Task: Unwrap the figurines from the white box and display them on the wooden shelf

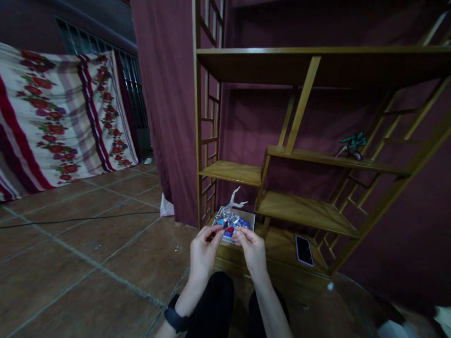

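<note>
My left hand (pixel 205 249) is closed in a pinch, thumb against fingertips, at the near left of a shallow white box (pixel 251 217). Facing it across a small gap, my right hand (pixel 254 251) is pinched too. Whatever sits between the fingertips is too small to make out. Shiny clear, blue and red pieces (pixel 230 219) fill the box, just beyond my fingers. A pale, translucent branching piece (pixel 233 199) rises out of it. My hands partly hide the front of the box.
The box sits on the bottom of a wooden shelf unit (pixel 232 172). A phone (pixel 304 250) lies to its right. A dark green figurine (pixel 352 144) stands on a higher shelf. A black cable (pixel 88 218) crosses the tiled floor at left, before a flowered cloth (pixel 63 117).
</note>
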Demonstrator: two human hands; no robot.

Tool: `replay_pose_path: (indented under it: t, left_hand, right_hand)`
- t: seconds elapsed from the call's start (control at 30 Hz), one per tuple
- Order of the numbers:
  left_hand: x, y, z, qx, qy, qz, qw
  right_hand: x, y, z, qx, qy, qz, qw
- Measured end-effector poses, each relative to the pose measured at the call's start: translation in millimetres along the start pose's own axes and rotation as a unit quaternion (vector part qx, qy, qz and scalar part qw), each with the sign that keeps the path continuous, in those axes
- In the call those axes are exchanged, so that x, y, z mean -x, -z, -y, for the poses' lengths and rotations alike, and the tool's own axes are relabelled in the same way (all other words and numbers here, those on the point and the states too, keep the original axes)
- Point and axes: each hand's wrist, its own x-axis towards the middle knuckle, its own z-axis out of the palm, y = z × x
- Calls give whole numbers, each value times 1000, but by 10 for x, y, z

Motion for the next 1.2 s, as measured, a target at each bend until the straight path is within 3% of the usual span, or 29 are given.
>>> replay_pose_path:
  t: [0.47, 0.77, 1.1, 1.2]
  left_hand:
    - [-80, -46, 90, -5, 16, -18, 1000]
    - [-104, -135, 79, 133, 97, 14, 986]
    - [-56, -172, 90, 271, 175, 83, 943]
    - [-74, -167, 109, 296, 184, 97, 932]
  right_hand:
    - [67, -26, 33, 73, 54, 29, 995]
    - [212, -165, 148, 111, 93, 45, 988]
    - [377, -216, 370, 202, 162, 69, 963]
    - [426, -189, 452, 224, 188, 41, 955]
